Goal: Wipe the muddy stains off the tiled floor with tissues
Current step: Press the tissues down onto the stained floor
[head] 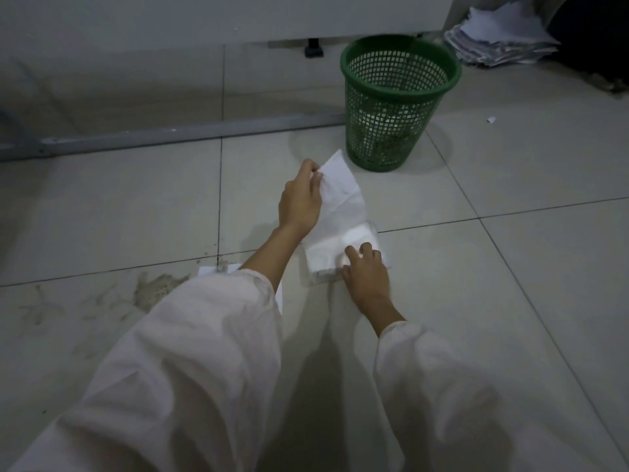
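Note:
A pack of white tissues (332, 250) lies on the pale tiled floor (510, 301) at the centre. My left hand (299, 199) pinches the top corner of one white tissue (340, 195), which stretches up out of the pack. My right hand (366, 272) presses down on the pack's near edge, fingers curled over it. A brown muddy stain (156, 289) with faint smears (51, 308) marks the tiles at the left, partly hidden by my left sleeve. Another white tissue (218, 269) peeks out from under that sleeve.
A green mesh waste basket (396, 103) stands just beyond the pack. A grey metal bar (170, 132) runs along the floor at the back left. A stack of papers (500, 39) lies at the back right, and a small paper scrap (490, 119) beside it.

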